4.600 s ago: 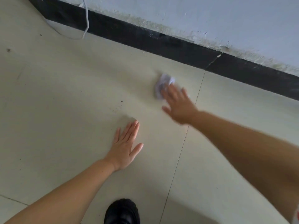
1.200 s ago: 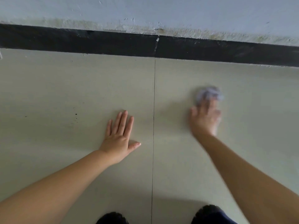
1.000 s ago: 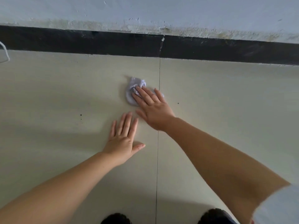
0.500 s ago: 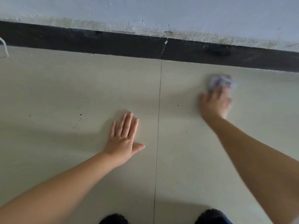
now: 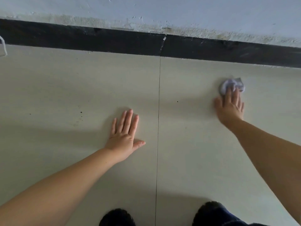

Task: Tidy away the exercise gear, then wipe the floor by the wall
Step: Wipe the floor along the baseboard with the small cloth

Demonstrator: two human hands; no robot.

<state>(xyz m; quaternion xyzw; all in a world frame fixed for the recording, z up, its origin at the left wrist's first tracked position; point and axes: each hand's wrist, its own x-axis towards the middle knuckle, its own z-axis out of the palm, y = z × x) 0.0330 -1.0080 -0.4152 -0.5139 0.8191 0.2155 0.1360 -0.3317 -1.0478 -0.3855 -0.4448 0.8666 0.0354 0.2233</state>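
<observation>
A crumpled pale cloth (image 5: 232, 84) lies on the beige tiled floor (image 5: 81, 82) to the right, a short way in front of the black skirting (image 5: 114, 40). My right hand (image 5: 230, 106) presses on the cloth's near part with straight fingers, arm stretched out to the right. My left hand (image 5: 125, 137) rests flat on the floor, palm down, just left of the tile joint (image 5: 158, 128). No exercise gear is in view.
The pale wall (image 5: 179, 12) with flaking paint rises behind the skirting. A white cord (image 5: 3, 46) shows at the far left edge. Small dark specks (image 5: 81, 112) dot the left tile. My dark shoes (image 5: 117, 217) are at the bottom edge.
My right hand swept the cloth from the tile joint out to the right, and since half a second ago it has barely shifted. My left hand has stayed flat in place.
</observation>
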